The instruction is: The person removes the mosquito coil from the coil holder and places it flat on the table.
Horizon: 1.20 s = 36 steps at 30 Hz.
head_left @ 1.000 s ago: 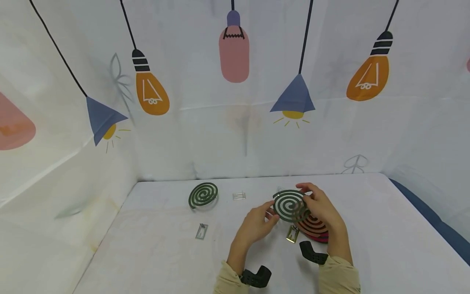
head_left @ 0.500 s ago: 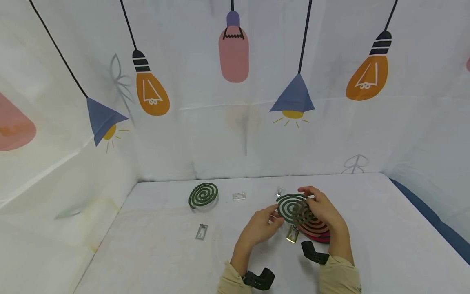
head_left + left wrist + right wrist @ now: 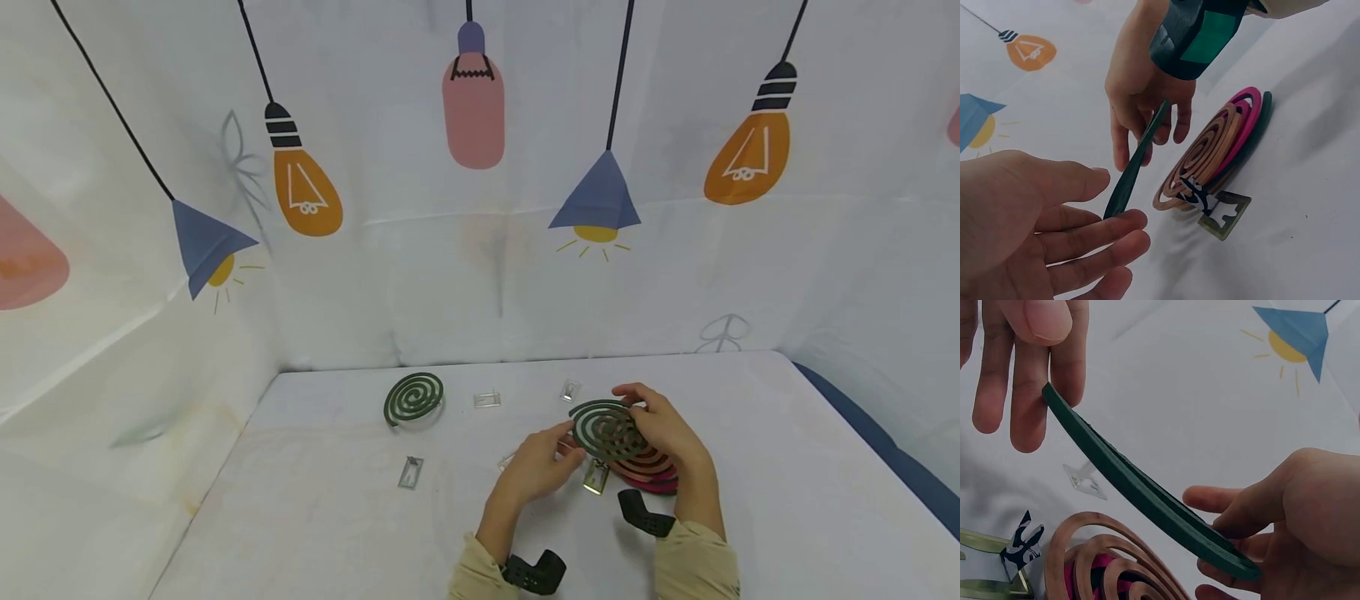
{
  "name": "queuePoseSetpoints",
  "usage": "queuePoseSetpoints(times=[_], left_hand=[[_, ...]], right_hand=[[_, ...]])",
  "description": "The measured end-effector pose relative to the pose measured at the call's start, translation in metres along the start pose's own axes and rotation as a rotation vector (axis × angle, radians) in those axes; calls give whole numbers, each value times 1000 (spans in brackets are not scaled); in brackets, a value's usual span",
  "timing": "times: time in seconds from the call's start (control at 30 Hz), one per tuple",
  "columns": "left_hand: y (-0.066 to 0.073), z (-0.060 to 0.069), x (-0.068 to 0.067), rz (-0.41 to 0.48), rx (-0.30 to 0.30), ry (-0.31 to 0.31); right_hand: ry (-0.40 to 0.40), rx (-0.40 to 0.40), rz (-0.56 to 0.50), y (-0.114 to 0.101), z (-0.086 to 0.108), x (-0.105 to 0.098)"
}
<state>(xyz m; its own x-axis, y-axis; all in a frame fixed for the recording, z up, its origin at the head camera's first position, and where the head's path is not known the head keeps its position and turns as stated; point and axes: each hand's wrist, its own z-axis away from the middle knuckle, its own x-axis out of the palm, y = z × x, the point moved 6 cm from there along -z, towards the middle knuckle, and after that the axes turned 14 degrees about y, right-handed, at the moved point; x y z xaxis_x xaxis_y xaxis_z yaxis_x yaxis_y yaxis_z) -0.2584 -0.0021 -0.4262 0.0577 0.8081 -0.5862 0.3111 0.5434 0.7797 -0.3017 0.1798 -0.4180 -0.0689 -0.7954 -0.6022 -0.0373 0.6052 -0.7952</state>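
My right hand [image 3: 667,429] pinches a green mosquito coil [image 3: 596,427] by its right side, thumb and fingers on either face. The coil is raised and tilted above the table. At its opposite edge, my left hand [image 3: 536,467] touches the rim with its fingers; in the left wrist view the thumb [image 3: 1094,184] stands apart from the coil. Under and beside the raised coil lies a stack of coils, with a brown coil [image 3: 1215,134] on top, a pink coil [image 3: 1252,119] below it and a dark green one lowest. A brass-coloured coil stand [image 3: 596,477] lies against the stack.
Another green coil [image 3: 414,397] sits tilted at the back left of the white table [image 3: 315,500]. Small metal stands lie about: one at the back middle [image 3: 487,400], one at the left [image 3: 411,472], one behind the held coil [image 3: 571,390]. A stand [image 3: 506,461] is partly hidden by my left hand.
Both hands have moved slightly right and toward me with the green coil, which now overlaps the stack more. The stand behind the coil has come into fuller view.
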Motion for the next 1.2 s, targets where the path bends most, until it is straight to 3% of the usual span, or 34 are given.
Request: queuePoseSetpoints(times=[0.27,0.47,1.2], left_hand=[[4,0,8,-12,51,-22],[7,0,14,-6,43,-30],[9,-4,31,-23,68,-15]], right_hand=[[-25,63,9,11,0,0],[-21,71,-3,15,-2,0],[61,20,20,18,0,-12]])
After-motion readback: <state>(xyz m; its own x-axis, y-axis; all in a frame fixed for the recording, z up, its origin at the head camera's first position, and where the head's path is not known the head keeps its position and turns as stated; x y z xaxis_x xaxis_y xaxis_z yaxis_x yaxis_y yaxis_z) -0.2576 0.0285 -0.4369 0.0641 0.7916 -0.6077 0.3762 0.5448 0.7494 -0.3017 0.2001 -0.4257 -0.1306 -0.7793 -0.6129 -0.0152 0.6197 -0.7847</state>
